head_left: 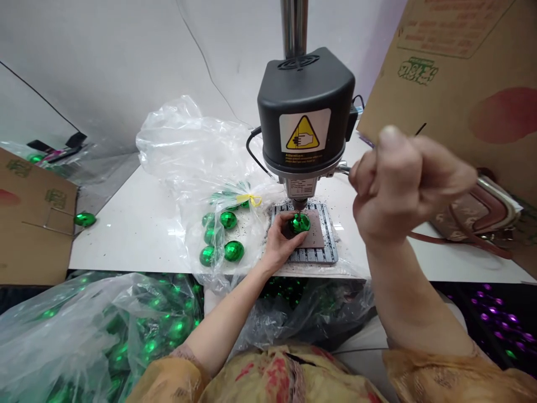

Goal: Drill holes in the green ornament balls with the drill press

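A shiny green faceted ball (302, 225) sits on a brownish board (317, 238) over the slotted metal base (330, 254) of a small bench drill press (268, 117). My left hand (278, 242) is closed round the ball's left side, thumb in front and fingers behind. Right above the ball is the drill chuck (299, 205); the bit seems to meet the ball's top. My right hand (403, 184) is raised to the right of the machine, curled in a fist round its feed lever (344, 168). Most of the lever is hidden by the fist.
Left of the base, several green balls (234, 251) lie by a clear plastic bag (168, 140). A large bag of green balls (155, 324) stands below the table edge. Cardboard boxes (37, 218) flank the table, and a handbag (474, 210) sits at right. Dark shavings surround the base.
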A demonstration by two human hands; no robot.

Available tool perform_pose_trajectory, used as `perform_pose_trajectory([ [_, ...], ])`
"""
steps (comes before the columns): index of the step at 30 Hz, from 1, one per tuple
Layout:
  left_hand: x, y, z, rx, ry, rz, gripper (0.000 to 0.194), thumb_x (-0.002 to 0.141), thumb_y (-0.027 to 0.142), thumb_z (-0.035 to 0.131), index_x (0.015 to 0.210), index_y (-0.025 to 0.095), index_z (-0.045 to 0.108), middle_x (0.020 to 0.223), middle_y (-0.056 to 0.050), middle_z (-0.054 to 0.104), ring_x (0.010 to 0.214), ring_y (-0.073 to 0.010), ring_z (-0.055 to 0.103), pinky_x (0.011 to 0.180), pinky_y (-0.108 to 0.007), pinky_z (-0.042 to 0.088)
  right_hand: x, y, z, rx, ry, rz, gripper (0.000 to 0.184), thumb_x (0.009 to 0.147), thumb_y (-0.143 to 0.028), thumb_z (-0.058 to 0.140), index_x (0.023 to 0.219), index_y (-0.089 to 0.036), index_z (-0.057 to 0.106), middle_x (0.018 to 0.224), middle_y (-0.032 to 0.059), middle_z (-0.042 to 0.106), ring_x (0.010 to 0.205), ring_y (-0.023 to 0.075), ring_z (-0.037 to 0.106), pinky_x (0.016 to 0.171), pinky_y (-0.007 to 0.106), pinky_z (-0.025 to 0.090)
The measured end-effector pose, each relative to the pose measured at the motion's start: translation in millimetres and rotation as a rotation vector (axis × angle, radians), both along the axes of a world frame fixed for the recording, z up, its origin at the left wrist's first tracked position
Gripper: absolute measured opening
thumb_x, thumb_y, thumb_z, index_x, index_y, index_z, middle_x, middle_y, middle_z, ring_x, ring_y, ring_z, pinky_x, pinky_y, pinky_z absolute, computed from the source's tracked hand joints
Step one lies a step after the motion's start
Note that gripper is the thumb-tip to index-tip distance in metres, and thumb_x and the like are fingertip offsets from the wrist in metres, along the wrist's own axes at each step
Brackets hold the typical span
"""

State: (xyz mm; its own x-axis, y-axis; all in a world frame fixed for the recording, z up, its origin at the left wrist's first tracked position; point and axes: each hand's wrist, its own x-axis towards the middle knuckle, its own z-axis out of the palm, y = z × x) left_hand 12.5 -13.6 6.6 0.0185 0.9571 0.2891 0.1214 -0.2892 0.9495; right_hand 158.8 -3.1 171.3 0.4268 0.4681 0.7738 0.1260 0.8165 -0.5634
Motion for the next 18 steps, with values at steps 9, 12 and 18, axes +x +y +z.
perform_pose_trajectory([
  [9,-34.9,-95.9,21.4,0.375,0.707,-0.242,0.032,0.079,0.036,0.074,0.105,0.022,0.06,0.097,-0.008,0.065,0.085,-0.0211,0.063,0.074,-0.033,0.051,-0.7,8.4,28.0,-0.025,-0.001,0.06,0.042,0.09,-0.028,0.053,0.052,-0.016,0.036,0.046,-0.0054,0.034,0.045,0.0004,0.038,0.049,0.025,0.024],
  [12,-56.8,-115.9,17.9,0.643,0.95,-0.255,0.035,0.087,0.047,0.066,0.11,0.02,0.06,0.106,-0.01,0.066,0.09,-0.0212,0.063,0.076,-0.034,0.053,0.9,4.1,25.8,-0.035,-0.025,0.017,0.044,0.089,-0.032,0.052,0.052,-0.015,0.037,0.047,-0.0062,0.036,0.047,-0.0011,0.042,0.051,0.024,0.026],
  [18,-109.5,-84.3,39.9,0.268,1.178,0.298,0.031,0.092,0.011,0.051,0.12,0.021,0.056,0.11,-0.011,0.063,0.104,-0.0252,0.061,0.088,-0.04,0.052,-2.8,5.1,27.2,-0.019,-0.006,-0.022,0.046,0.089,-0.032,0.054,0.049,-0.015,0.037,0.046,-0.0053,0.037,0.047,0.0007,0.044,0.049,0.025,0.026],
])
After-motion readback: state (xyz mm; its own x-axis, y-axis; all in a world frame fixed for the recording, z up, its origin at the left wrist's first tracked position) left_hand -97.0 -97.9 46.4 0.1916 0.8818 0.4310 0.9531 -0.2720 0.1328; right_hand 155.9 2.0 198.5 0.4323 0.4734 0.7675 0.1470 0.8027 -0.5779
